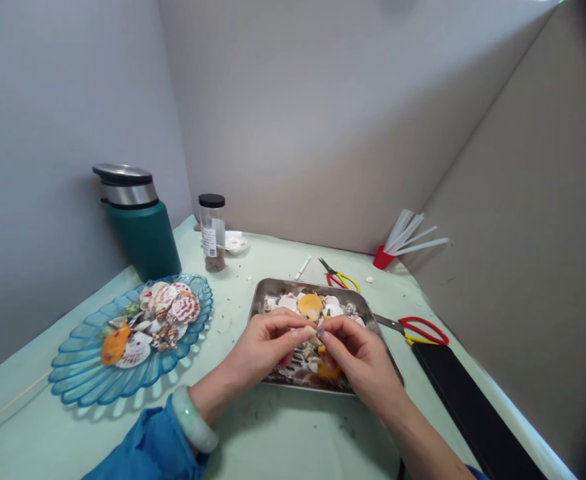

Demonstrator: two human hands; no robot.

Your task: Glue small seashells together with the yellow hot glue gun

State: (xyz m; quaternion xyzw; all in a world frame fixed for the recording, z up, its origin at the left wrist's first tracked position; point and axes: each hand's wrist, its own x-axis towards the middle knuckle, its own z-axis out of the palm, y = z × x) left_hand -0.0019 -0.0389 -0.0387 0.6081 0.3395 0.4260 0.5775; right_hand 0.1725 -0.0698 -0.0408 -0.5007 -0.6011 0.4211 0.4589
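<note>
Left hand [271, 339] grip: thumb and finger pinched tight on a small tan shell [313, 339], up over the metal tray [285, 285] | right hand [360, 350] grip: thumb and finger pinched close by that shell, can't tell what they hold | scissors [401, 325] just right of the tray, on the desk [293, 433]

Mid-frame, the fingertips [300, 335] of the bare left hand [273, 339] and right hand [360, 350] partly cover a small pale piece [315, 338] — too small to identify. Both hands hide some shells [310, 307] in the rectangular silvery metal tray [297, 385]. The bottom edge cuts off a long flat black object [473, 407] at lower right and a blue fabric sleeve [150, 443] at lower left. Left of centre, the clear black-lidded jar [213, 230] bears a white label [209, 242] — its print unreadable.
</note>
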